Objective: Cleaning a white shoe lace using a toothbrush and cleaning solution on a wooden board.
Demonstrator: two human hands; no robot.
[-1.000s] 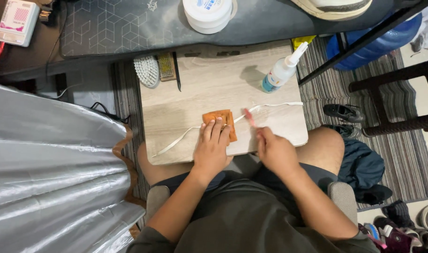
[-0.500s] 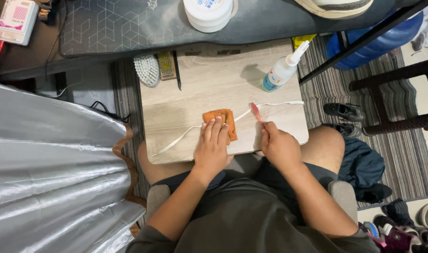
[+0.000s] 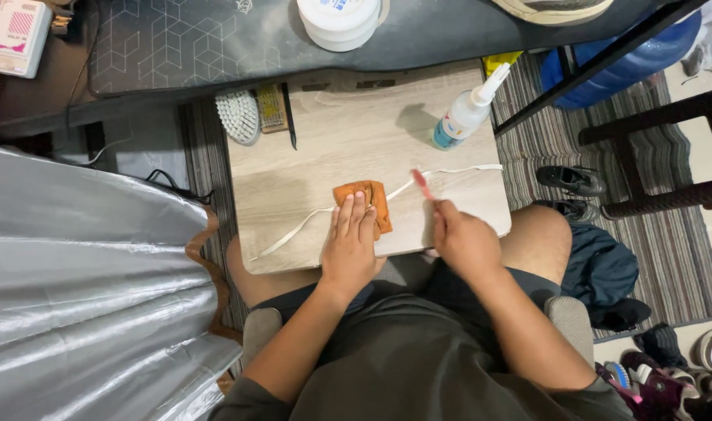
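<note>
Left hand (image 3: pixel 350 245) flat on orange leather piece (image 3: pixel 363 204) at mid-frame desk (image 3: pixel 356 140); right hand (image 3: pixel 465 242) gripping pink stick (image 3: pixel 423 184), tip just right of it.

Board (image 3: pixel 309 156): pale wood-grain, matt, smooth, prob. laminate. Patch (image 3: pixel 367 201) under left hand (image 3: pixel 348 249): orange-brown, soft, looks like leather or suede, dull finish. Strap (image 3: pixel 293 232): off-white, flat, woven-cloth look. Stick (image 3: pixel 423 185) in right hand (image 3: pixel 465 242): pink, plastic-looking, too small to tell more. Bottle (image 3: pixel 465 118): translucent white plastic, slight gloss. Sheet (image 3: pixel 75 273) at left: silver, shiny, creased foil-like fabric. Mat (image 3: pixel 184 47): dark, matt. Rug (image 3: pixel 652 249): striped woven cloth, rough.
</note>
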